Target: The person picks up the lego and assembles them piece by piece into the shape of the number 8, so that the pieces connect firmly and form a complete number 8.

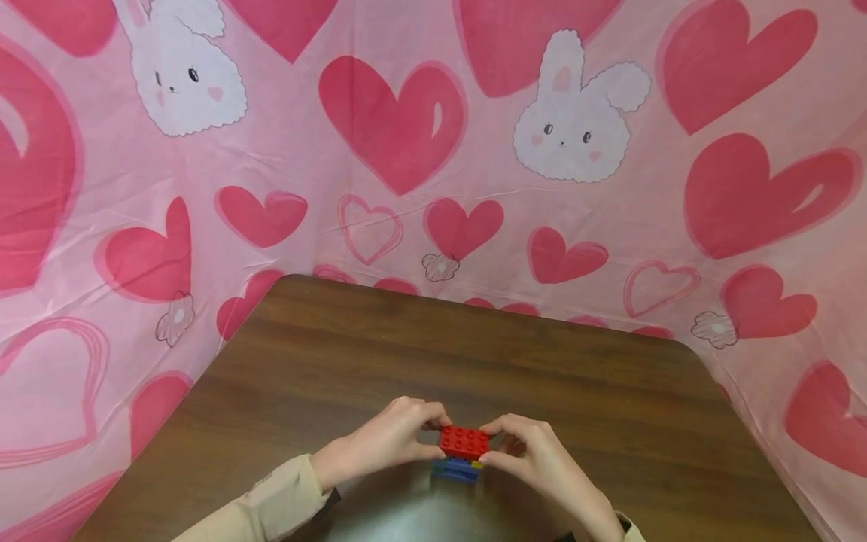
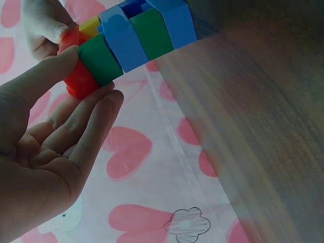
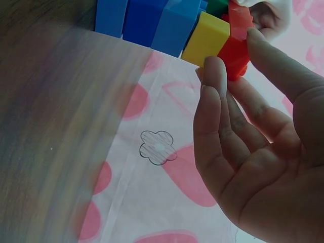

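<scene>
A stack of toy building bricks stands on the table, topped by a red brick (image 1: 464,443) with studs on its upper face. From the left, my left hand (image 1: 386,440) pinches one end of that red brick between thumb and fingers. My right hand (image 1: 538,455) pinches the opposite end. Directly under the red one sit a green brick (image 2: 101,59) and a yellow brick (image 3: 205,39), side by side. Below them comes a blue brick (image 2: 124,40), then a lower green brick (image 2: 152,34) beside a dark blue brick (image 3: 144,21), with another blue brick (image 2: 174,21) at the base.
The brown wooden table (image 1: 406,339) has rounded far corners. A pink cloth (image 1: 379,226) printed with hearts and white rabbits hangs behind it and along both sides. Beige sleeves (image 1: 271,500) cover the forearms near the table's front.
</scene>
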`<state>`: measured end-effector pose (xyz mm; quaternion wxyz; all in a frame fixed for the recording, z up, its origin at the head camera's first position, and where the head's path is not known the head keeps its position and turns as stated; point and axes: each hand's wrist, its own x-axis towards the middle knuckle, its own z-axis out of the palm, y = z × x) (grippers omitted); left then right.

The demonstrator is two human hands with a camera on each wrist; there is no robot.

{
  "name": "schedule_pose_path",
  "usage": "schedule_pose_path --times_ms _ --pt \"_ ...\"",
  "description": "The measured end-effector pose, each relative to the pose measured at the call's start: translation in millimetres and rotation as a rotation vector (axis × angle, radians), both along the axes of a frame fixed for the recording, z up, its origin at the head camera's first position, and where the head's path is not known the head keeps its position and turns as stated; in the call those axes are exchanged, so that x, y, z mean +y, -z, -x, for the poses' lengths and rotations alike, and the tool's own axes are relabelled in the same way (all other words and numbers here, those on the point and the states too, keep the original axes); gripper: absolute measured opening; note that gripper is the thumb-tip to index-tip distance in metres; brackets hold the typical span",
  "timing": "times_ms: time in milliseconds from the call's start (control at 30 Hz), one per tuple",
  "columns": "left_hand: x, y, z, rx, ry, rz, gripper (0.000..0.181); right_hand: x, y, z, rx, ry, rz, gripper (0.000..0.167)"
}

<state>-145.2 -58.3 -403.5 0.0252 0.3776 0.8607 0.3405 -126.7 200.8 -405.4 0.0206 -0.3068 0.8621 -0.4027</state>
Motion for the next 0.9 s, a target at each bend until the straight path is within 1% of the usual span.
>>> schedule_pose_path --times_ms 333,500,667,767,900 --pt "-2.8 4.5 0.4 -0.01 0.012 -0.029 0.027 0 0.4 -1.2 0.016 -0.016 0.009 0.023" --pt "-3.6 6.1 2.2 -0.037 0.012 -0.064 0.028 0 0.3 0.1 0.032 0.003 -0.007 0.024" --pt "-2.8 8.1 6.3 -0.041 0.003 -0.093 0.029 -1 1.3 1.7 0.038 0.038 -0.026 0.025" --pt "-2.6 9.2 8.4 -0.061 -0.011 -0.106 0.029 -1 2.5 4.0 0.027 0.059 -0.029 0.026" --pt "-3.0 10.7 10.7 -0.11 -0.024 -0.135 0.03 -2 4.7 8.2 0.038 0.064 -0.024 0.028"
